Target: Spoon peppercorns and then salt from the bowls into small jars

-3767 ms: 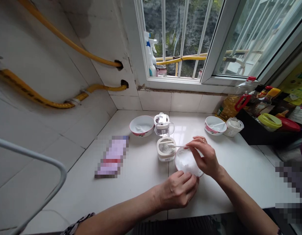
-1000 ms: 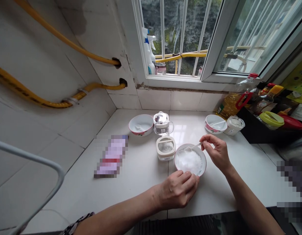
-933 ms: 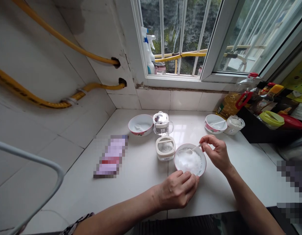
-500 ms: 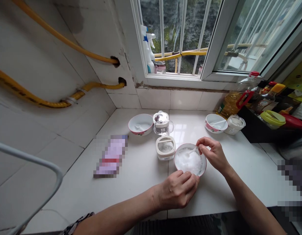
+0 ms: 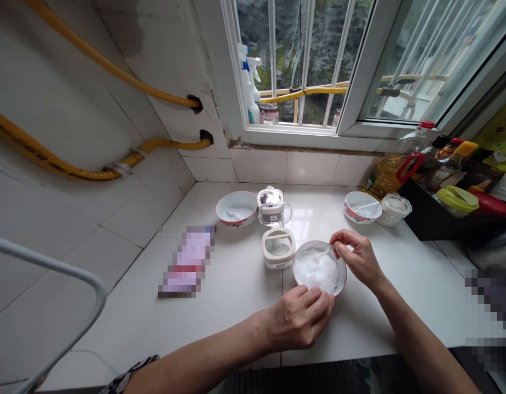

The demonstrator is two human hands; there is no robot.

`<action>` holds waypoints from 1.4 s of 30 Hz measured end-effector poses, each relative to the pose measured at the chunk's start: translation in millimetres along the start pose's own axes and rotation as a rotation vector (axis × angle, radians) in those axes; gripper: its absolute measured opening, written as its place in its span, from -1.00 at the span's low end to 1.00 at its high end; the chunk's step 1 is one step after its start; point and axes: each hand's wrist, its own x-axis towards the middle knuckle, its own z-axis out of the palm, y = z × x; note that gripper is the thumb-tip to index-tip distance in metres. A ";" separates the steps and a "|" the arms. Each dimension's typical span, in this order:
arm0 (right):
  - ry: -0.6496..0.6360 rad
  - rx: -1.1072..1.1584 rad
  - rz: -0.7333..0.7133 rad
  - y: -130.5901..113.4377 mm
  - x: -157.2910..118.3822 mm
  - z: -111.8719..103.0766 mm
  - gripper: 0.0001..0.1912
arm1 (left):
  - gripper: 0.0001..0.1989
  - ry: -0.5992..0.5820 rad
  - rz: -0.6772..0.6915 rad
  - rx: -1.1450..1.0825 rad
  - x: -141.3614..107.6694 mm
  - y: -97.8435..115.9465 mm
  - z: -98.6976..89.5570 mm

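Observation:
A bowl (image 5: 343,276) of white granules (image 5: 314,273) stands on the counter in front of me. My left hand (image 5: 304,317) is closed on its near rim. Between the thumb and fingers of my right hand (image 5: 354,256) is the handle of a small white spoon (image 5: 327,250), its bowl end down in the granules. Just left of the bowl sits a clear seasoning jar (image 5: 277,261) with its lid flipped up toward the back. A second seasoning jar (image 5: 270,197) stands behind it.
A bowl with a spoon (image 5: 236,210) sits back left, another bowl (image 5: 357,212) back right beside a lidded jar (image 5: 395,210). An oil bottle (image 5: 395,169) and sauce bottles (image 5: 448,167) fill the right corner. A blurred purple packet (image 5: 189,260) lies left.
The spoon's bowl end has shifted slightly and sits deeper in the granules. Both hands stay nearly where they were, the left one still on the rim.

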 end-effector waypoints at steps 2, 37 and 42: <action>0.017 -0.029 -0.035 0.1 0.0 -0.4 -0.82 | -0.84 -0.002 -0.001 0.002 -0.5 0.2 0.3; 0.086 0.423 0.043 -16.1 1.1 23.2 -0.89 | -0.88 0.040 0.001 0.001 -2.3 0.3 4.8; 0.026 -0.040 -0.485 -21.5 -2.1 33.3 -0.80 | -0.85 0.040 -0.012 -0.022 -2.3 0.9 4.7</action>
